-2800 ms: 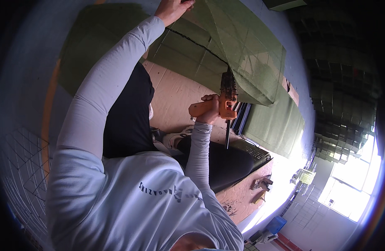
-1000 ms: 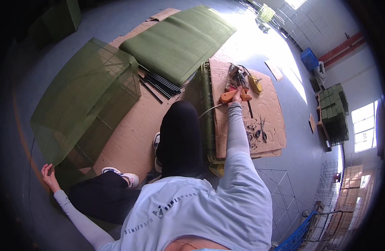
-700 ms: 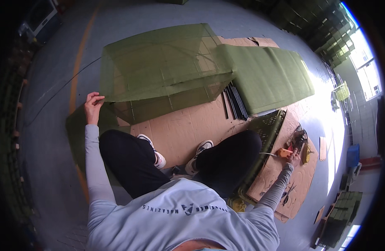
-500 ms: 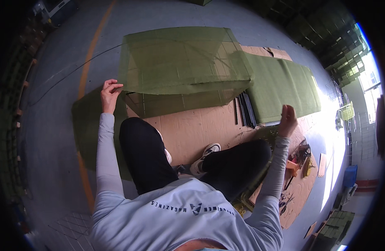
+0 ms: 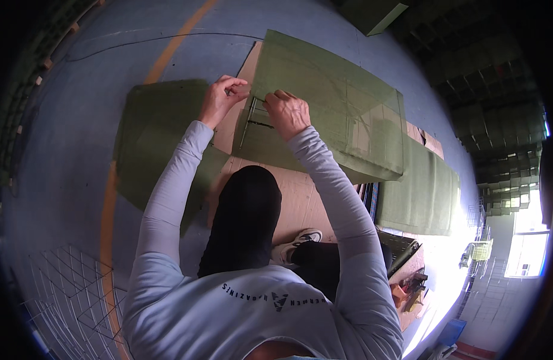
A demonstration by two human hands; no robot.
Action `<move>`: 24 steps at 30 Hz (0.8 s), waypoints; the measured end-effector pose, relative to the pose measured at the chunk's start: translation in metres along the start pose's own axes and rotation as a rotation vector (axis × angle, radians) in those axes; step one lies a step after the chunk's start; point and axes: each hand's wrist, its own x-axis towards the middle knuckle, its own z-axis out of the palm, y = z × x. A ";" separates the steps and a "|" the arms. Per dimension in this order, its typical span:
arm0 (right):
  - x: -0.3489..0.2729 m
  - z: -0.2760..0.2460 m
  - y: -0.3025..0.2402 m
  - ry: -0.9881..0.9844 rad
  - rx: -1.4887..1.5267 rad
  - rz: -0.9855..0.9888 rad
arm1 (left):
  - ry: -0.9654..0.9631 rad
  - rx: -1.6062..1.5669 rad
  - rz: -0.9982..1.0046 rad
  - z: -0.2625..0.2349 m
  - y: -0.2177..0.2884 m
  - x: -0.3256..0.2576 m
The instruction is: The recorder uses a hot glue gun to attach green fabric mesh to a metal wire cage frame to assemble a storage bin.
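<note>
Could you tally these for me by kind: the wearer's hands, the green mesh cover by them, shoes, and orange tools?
Hands: 2 (left hand, right hand)
Mesh cover: 1
Shoe: 1 in view
Orange tool: 1, partly seen
Total: 5

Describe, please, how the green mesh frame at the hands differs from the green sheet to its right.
The mesh frame is see-through, whereas the green sheet looks opaque. The mesh frame is raised and box-like; the green sheet lies low. The right hand is at the mesh frame's edge, while no hand touches the green sheet. Both are green.
</note>
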 end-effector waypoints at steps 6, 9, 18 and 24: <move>-0.005 0.003 -0.017 0.027 -0.010 -0.097 | -0.444 0.002 -0.508 0.031 -0.083 0.041; -0.010 0.003 -0.016 0.023 -0.075 -0.162 | -0.523 0.173 -0.506 0.053 -0.072 0.062; -0.015 0.014 -0.035 -0.096 -0.187 -0.409 | -0.392 -0.222 -0.628 0.060 -0.105 0.050; -0.022 0.009 -0.039 -0.115 -0.152 -0.412 | -0.242 -0.548 -0.758 0.061 -0.107 0.035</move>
